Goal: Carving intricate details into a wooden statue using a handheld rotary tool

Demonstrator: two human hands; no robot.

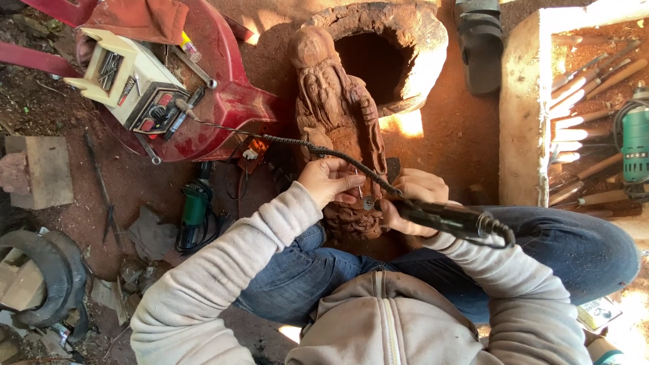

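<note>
Posture: seated, knees spread, both legs in blue jeans, both arms in light grey sleeves reaching forward and inward.
Left arm: bent at the elbow, forearm angling up toward the centre.
Left hand (331, 181): curled, fingers (348, 198) bent and pinched together — thumb side turned toward the other hand.
Right arm: folded in from the right, sleeve bunched at the wrist.
Right hand (412, 203): closed in a grip, knuckles up — just beside the left hand, almost touching.

Brown carved wooden figure (336, 108) and black rotary handpiece (439, 217) between the knees.
</note>
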